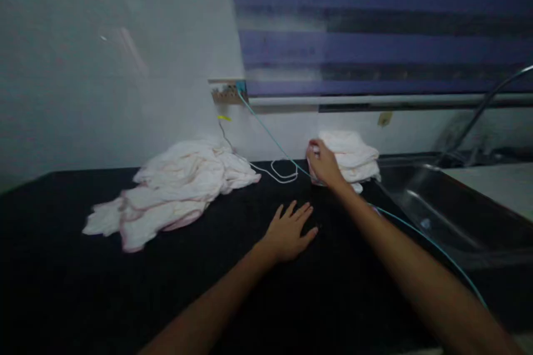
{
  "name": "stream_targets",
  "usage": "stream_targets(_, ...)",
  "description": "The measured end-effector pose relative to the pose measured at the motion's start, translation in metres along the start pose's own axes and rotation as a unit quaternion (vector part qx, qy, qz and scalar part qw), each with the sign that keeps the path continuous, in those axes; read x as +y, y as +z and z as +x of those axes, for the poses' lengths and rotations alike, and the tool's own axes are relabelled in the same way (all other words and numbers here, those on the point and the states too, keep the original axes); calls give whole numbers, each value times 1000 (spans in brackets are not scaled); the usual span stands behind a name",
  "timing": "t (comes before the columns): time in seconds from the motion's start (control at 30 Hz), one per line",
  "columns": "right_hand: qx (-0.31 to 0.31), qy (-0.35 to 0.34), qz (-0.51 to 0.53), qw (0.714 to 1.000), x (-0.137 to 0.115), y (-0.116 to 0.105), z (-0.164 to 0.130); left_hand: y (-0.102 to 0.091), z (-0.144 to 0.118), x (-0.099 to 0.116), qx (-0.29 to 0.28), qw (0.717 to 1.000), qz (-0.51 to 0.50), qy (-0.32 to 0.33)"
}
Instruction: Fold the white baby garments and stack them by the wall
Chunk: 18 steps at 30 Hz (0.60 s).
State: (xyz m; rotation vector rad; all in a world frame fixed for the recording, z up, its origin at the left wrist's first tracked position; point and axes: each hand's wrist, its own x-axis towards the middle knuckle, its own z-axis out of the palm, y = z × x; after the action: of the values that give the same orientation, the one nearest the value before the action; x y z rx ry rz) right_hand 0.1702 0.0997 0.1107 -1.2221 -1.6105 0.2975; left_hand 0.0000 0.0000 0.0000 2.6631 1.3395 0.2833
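My left hand (289, 233) lies flat on the black countertop (233, 288), fingers spread, holding nothing. Farther forward, my right hand (322, 163) is at the left edge of a stack of folded white cloths (352, 152) against the wall. Its fingers are curled in on the pink-trimmed edge of a cloth there; the exact grip is partly hidden by the hand. Left of both hands, a loose heap of white cloths (179, 177) with pink edging lies crumpled on the countertop.
A thin light-blue cord (270, 134) runs from a wall socket box (229, 91) down past my right hand and along the right side. A white cable (285, 179) loops near the wall. At right are a metal sink (453, 205) and a curved faucet (478, 108).
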Motion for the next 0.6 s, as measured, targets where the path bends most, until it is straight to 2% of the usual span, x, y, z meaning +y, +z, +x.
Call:
stream_targets(0.03, -30, -16, 12, 999, -4, 12, -26, -7, -3, -17, 11, 996, 27, -82)
stream_targets(0.1, -104, -37, 6, 994, -6, 37, -70, -20, -8, -49, 33, 976, 67, -203)
stream_targets(0.17, -167, -40, -68, 983, 0, 57, -101, -29, -11, -73, 38, 961, 88, -259)
stream_targets(0.3, -283, -14, -228, 931, 14, 73, -123, -26, -13, -92, 40, 962, 107, -246)
stream_targets(0.37, -309, -4, -252, 917, 15, 73, -122, -19, -11, -93, 43, 962, 112, -247)
stream_targets(0.47, -317, 3, -259, 912, 12, 71, -118, -11, -7, -96, 53, 962, 105, -248)
stream_targets(0.53, -317, 9, -262, 911, 10, 71, -118, -13, -5, -105, 82, 967, 82, -227)
stream_targets(0.6, -318, 13, -264, 910, 8, 70, -118, -24, -6, -120, 160, 966, 65, -194)
